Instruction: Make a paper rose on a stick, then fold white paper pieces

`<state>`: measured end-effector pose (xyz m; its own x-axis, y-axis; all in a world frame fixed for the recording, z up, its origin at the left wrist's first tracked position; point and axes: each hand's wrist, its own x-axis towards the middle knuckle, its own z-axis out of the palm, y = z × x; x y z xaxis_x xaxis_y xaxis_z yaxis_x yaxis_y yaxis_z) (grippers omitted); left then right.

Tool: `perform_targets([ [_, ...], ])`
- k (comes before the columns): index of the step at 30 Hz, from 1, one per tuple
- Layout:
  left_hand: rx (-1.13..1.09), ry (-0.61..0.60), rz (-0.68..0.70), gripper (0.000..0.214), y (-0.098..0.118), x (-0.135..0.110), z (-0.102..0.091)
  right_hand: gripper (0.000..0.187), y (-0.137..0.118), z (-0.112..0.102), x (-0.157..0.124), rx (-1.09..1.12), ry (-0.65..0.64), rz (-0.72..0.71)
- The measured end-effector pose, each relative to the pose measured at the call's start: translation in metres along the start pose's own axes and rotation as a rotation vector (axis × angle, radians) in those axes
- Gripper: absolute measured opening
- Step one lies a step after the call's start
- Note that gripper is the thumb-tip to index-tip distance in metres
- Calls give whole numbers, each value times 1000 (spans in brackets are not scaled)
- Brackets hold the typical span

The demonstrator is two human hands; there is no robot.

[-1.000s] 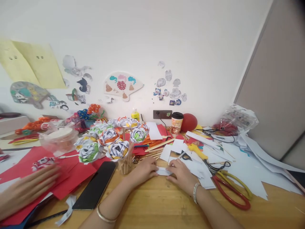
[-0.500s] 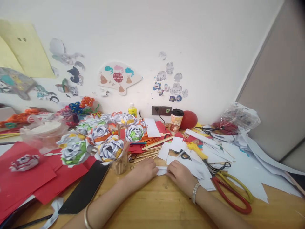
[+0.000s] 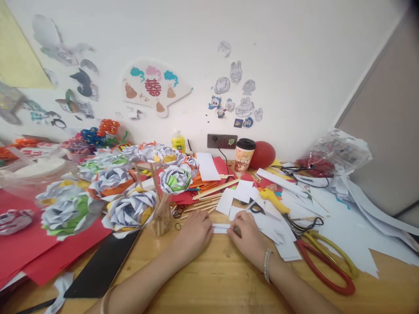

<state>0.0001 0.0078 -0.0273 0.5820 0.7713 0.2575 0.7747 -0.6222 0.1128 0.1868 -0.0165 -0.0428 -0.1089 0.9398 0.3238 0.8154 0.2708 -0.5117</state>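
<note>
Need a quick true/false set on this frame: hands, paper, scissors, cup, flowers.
1. The left hand and right hand both hold the white paper strip down on the wooden table. True.
2. The right hand grips the scissors. False: the scissors lie untouched on the table, to the right of that forearm.
3. The paper cup by the wall has a black lid on. True.
4. The paper flowers are to the right of the hands. False: they are to the left of the hands.
5. A bracelet is on the right wrist. True.
</note>
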Motion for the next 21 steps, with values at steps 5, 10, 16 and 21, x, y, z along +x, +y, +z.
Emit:
perform_targets([
  [5,85,-5,-48,20,3,3,7,16,-1,3,0,4,30,26],
  [10,155,9,-122,19,7,5,8,17,-2,5,0,-40,42,49],
  [16,146,78,-41,11,4,0,2,9,1,2,0,-20,29,13],
  [21,170,86,242,21,3,-6,0,21,-1,1,-3,-53,-36,-181],
])
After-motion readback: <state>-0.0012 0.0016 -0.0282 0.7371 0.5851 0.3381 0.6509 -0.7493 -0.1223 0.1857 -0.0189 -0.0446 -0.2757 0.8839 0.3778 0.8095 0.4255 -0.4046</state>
